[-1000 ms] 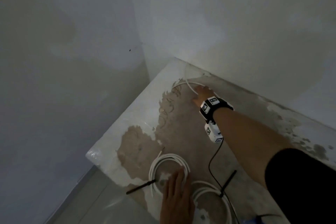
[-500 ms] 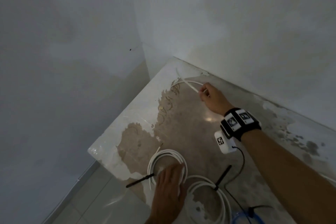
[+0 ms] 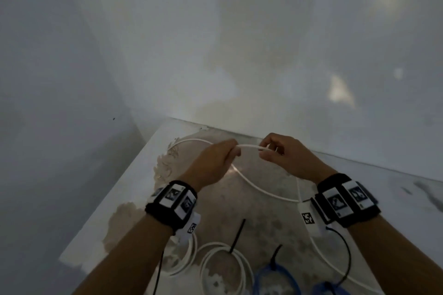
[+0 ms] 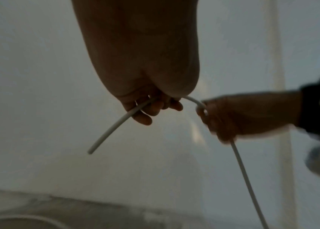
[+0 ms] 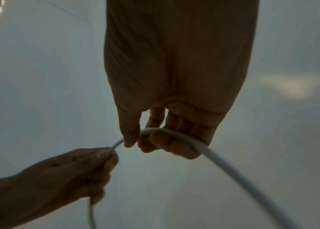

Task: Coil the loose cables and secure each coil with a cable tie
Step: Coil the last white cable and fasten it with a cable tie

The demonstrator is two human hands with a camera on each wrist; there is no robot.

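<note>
A loose white cable (image 3: 249, 146) stretches between both hands above the far corner of the worn table (image 3: 134, 189). My left hand (image 3: 215, 158) grips it near its free end; in the left wrist view the cable (image 4: 112, 130) pokes out below the curled fingers (image 4: 151, 108). My right hand (image 3: 280, 153) holds the same cable (image 5: 214, 155), which bends over the curled fingers (image 5: 167, 142) and trails down. The rest of the cable loops on the table (image 3: 261, 189). Two white coils (image 3: 225, 268) (image 3: 189, 254) lie near the front edge, with black cable ties (image 3: 237, 235) sticking out.
A blue coil (image 3: 278, 278) with a black tie (image 3: 275, 254) lies at the front right. Grey walls (image 3: 263, 55) close the table's far and left sides. The table's left edge drops to a lower floor (image 3: 36, 246). Thin black wrist-camera leads (image 3: 345, 258) hang near the coils.
My left hand left the white coil near the front and came up to grip the loose cable. My right hand pulled the cable back from the corner; both hands now hold it, raised.
</note>
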